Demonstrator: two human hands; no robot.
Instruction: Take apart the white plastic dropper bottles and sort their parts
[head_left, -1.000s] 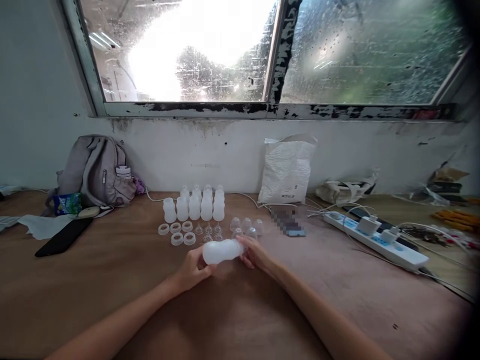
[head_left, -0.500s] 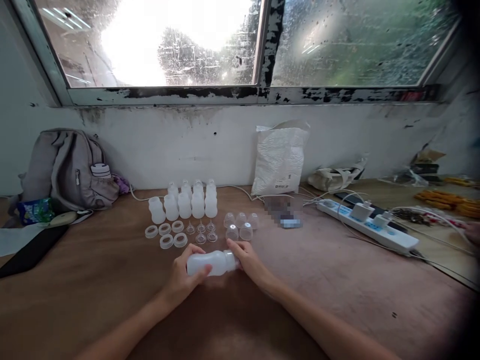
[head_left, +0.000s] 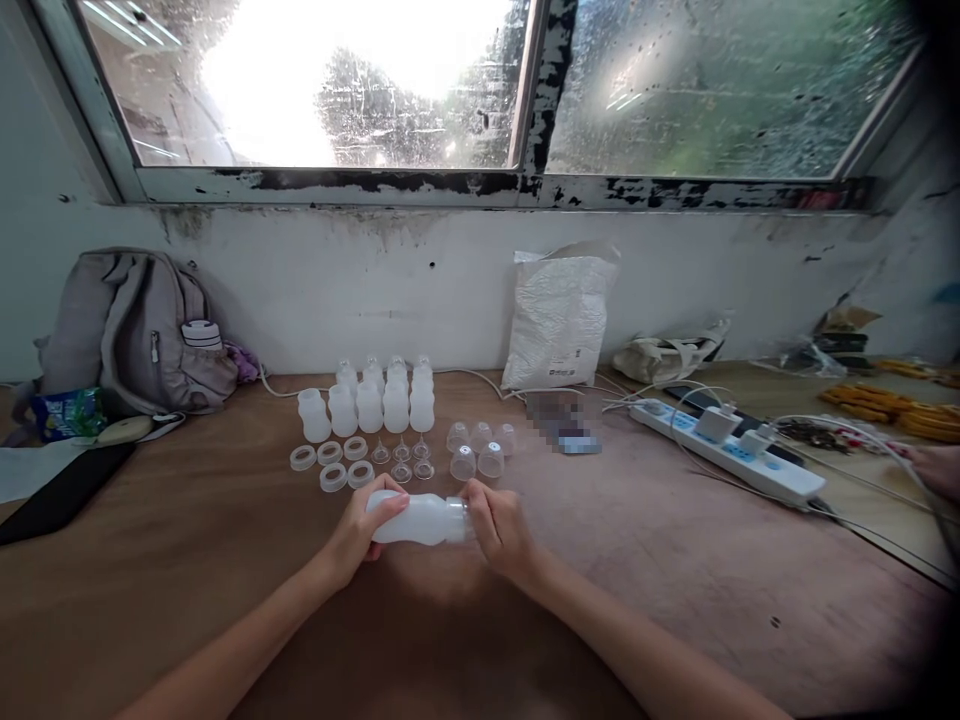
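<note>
A frosted white baby bottle (head_left: 424, 519) lies sideways in the air over the table, its collar end to the right. My left hand (head_left: 367, 525) is wrapped round its base, thumb on top. At the collar end, the closed fingers of my right hand (head_left: 501, 525) grip the tip; what exactly they pinch is hidden. Just beyond stand several clear domed caps (head_left: 463, 461), clear nipples (head_left: 402, 470) and translucent collar rings (head_left: 333, 477). Behind these are rows of frosted bottles (head_left: 369, 408), the rear ones with clear tops.
A grey backpack (head_left: 127, 330) and a black flat item (head_left: 64, 492) are at the left. Against the wall leans a white plastic bag (head_left: 559, 315). On the right lies a power strip (head_left: 727, 455) with cables, and another person's hand (head_left: 934, 470) shows at the edge.
My left thumb has moved up over the bottle's top side. My right hand has turned, and its fingers have curled tighter at the collar end. The bottle has shifted slightly up and left.
</note>
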